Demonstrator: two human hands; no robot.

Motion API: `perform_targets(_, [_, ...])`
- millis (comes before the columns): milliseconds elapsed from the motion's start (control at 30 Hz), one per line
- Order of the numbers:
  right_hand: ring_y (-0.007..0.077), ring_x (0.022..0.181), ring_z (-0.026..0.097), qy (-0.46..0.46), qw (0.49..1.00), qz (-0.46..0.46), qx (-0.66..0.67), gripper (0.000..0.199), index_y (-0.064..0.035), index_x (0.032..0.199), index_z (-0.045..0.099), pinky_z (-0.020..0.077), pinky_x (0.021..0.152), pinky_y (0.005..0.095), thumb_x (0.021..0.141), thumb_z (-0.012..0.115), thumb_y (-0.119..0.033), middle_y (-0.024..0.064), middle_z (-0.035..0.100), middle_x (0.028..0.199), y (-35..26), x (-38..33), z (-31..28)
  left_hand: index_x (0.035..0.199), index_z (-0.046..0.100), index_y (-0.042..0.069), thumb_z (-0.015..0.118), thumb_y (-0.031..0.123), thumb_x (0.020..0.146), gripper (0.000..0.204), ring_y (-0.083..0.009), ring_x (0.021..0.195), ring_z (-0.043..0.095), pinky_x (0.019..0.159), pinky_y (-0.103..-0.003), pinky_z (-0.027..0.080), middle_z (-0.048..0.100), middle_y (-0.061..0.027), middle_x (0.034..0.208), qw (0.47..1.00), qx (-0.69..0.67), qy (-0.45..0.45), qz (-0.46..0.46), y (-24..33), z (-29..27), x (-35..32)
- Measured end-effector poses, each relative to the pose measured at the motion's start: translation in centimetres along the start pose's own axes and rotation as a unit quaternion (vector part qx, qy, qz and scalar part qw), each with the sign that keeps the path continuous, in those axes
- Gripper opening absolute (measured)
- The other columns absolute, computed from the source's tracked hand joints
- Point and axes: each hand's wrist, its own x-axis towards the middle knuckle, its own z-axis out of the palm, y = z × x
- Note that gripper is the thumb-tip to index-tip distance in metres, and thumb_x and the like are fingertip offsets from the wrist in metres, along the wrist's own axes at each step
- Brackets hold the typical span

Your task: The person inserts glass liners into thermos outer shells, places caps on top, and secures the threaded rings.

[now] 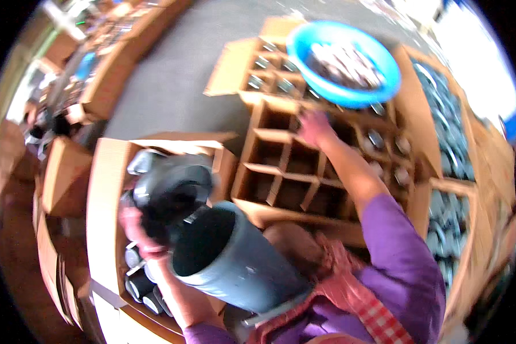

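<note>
My left hand [139, 228] grips a stack of dark, cylinder-shaped cups [175, 192] over an open cardboard box [106, 189] on my left that holds several more of them. A large grey-blue cup [235, 261] lies tilted on my lap, its mouth facing up and left. My right hand [315, 127] reaches forward over a cardboard box with divider cells [286, 166], fingers spread at the cell walls, holding nothing that I can see.
A blue plastic basin [344, 60] with shiny parts sits on a further divided box [269, 69]. Boxes full of metal-lidded items [450, 132] stand at the right. More cartons [106, 69] line the left. Grey floor [178, 74] lies beyond.
</note>
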Motion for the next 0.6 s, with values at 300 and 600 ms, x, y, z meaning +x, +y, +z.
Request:
perform_targets(300, [0.0347,0.106,0.052,-0.182,0.983,0.036,-0.015,0.057,-0.0172,0.128,0.047,0.0460,0.086,0.0428,0.075,0.066,-0.024,0.0150,0.055,0.111,1.1,0.0,-3.9,0.102,0.061,0.003,0.055,0.017,0.085,0.023,-0.0193,0.085,0.060,0.081,-0.031,0.046,0.064,-0.0076,0.094,0.972,-0.227,-0.033,0.047,-9.6,0.8,-0.4])
perform_targets(600, [0.0271,0.098,0.054,0.145,0.977,-0.150,-0.049,0.076,-0.0241,0.134,0.038,0.0473,0.079,0.0395,0.066,0.071,-0.032,0.0095,0.057,0.102,-6.5,1.2,-24.4,0.128,0.041,-0.001,0.041,0.052,0.088,0.066,-0.0368,0.104,0.056,0.094,-0.047,0.045,0.053,-0.0235,0.118,0.873,-0.353,-0.206,-0.265,-15.3,4.2,-1.5])
